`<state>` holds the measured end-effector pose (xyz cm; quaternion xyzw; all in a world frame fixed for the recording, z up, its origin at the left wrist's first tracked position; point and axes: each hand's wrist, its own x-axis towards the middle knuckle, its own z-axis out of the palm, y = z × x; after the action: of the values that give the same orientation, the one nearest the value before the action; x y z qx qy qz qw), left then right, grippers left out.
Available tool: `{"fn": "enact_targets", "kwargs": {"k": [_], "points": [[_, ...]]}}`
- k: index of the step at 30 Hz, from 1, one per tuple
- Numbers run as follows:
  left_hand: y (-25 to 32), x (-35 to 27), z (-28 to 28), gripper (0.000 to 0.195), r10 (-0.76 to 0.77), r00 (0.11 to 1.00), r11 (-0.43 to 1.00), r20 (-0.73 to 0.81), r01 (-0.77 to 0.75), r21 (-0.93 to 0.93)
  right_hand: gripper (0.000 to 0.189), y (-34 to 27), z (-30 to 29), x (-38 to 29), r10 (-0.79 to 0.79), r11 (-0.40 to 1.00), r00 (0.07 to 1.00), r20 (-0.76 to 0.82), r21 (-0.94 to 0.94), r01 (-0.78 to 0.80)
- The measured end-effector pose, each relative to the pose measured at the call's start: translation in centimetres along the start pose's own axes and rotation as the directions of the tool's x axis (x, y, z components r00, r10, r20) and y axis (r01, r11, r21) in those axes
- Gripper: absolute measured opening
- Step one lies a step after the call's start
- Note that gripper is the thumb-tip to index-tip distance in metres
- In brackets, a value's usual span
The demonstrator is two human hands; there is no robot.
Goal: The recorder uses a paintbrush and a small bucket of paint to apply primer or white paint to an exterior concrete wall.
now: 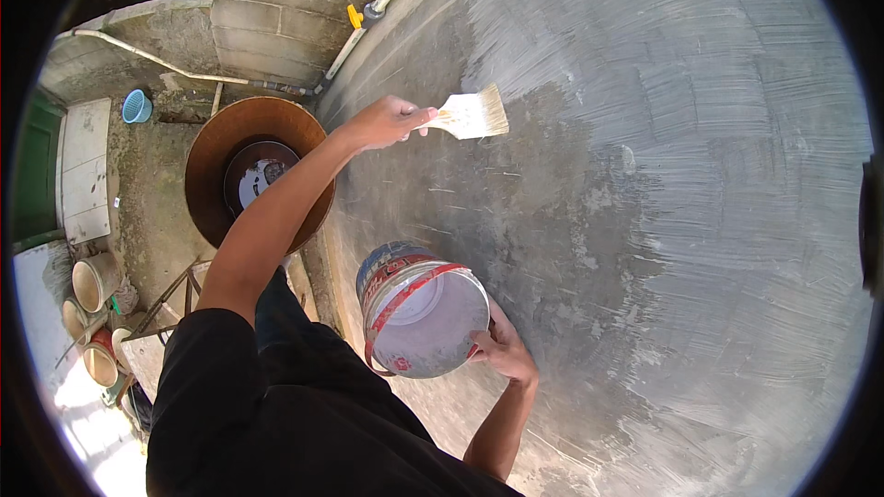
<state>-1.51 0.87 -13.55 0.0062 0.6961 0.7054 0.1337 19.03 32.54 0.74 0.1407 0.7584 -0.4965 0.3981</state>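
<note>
My left hand grips the handle of a wide flat paintbrush. White coating covers its ferrule, and pale bristles point right, towards a grey cement-rendered wall. Whether the bristle tips touch the wall I cannot tell. Lower down, my right hand holds the rim of a plastic bucket, its thumb over the edge and its other fingers partly hidden behind. The bucket tilts, mouth towards me, with a pale grey coating inside and a red handle across its side. Streaky lighter grey brushwork covers the wall's right part.
A large rusty-brown round container with dark liquid stands left of the wall, beneath my left forearm. A pipe with a yellow valve handle runs along the wall's corner. A blue plastic basket and several stained buckets are at far left.
</note>
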Motion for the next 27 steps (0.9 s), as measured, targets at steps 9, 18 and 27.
{"fn": "enact_targets", "kwargs": {"k": [9, 18, 27], "points": [[8.5, -0.4, -1.3, 0.052, 0.189, 0.975, 0.953, -0.114, -0.210, -0.216, 0.064, 0.7, -0.2, 0.2, 0.002, 1.000, 1.000, -0.002, 0.012, -0.002], [2.5, -0.5, 0.5, 0.051, -0.015, 0.999, 0.992, -0.040, 0.010, -0.123, 0.063, 1.0, -0.5, 0.3, -0.019, 1.000, 0.999, 0.034, 0.010, 0.018], [12.0, 1.2, -1.3, 0.049, 0.249, 0.968, 0.931, -0.033, -0.249, -0.267, 0.063, 0.3, 0.0, 0.2, 0.009, 0.999, 1.000, -0.009, 0.031, -0.008]]}}
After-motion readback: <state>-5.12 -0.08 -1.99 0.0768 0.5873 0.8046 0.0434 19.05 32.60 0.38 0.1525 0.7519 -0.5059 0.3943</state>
